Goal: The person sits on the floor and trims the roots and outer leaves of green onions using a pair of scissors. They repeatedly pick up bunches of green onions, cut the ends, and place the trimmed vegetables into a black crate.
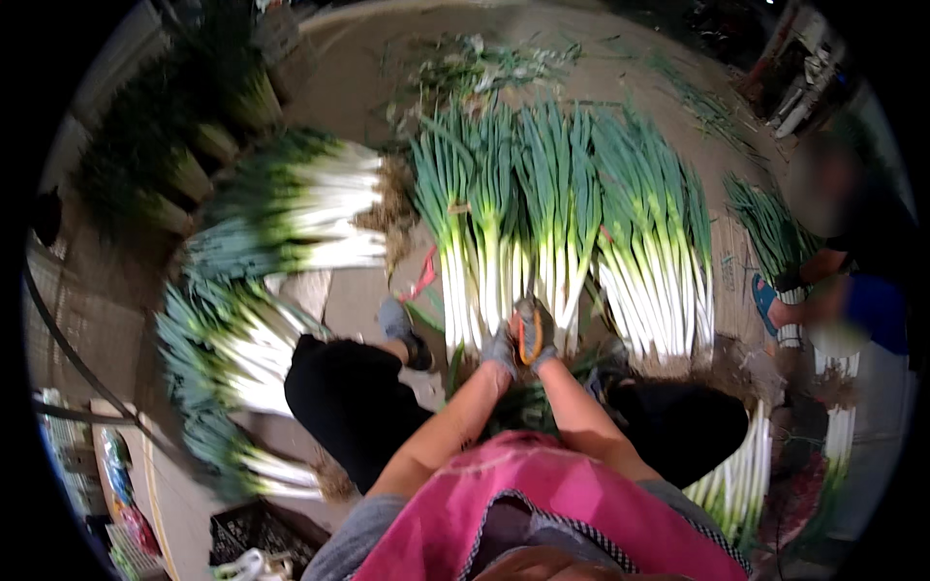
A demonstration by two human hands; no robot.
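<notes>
Both my hands meet at the white stems of the Welsh onions [556, 225] laid on the floor between my feet. A grey glove covers my right hand [548, 347], which holds orange-handled shears [538, 335]. The shears' blades point away from me among the stems and are partly hidden. My left hand [500, 350], also in a grey glove, is at the root end of the stems, close beside the shears. Its fingers are turned from view, so its grip cannot be made out. A tape band [459, 208] circles the leftmost onions, high on the stems.
More onions lie in piles at left [334, 196] and right [654, 290]. Leaf trimmings [479, 69] litter the far floor. Tied bundles [192, 174] stand at upper left. A black crate [254, 537] is at lower left. At right another person [872, 225] handles onions.
</notes>
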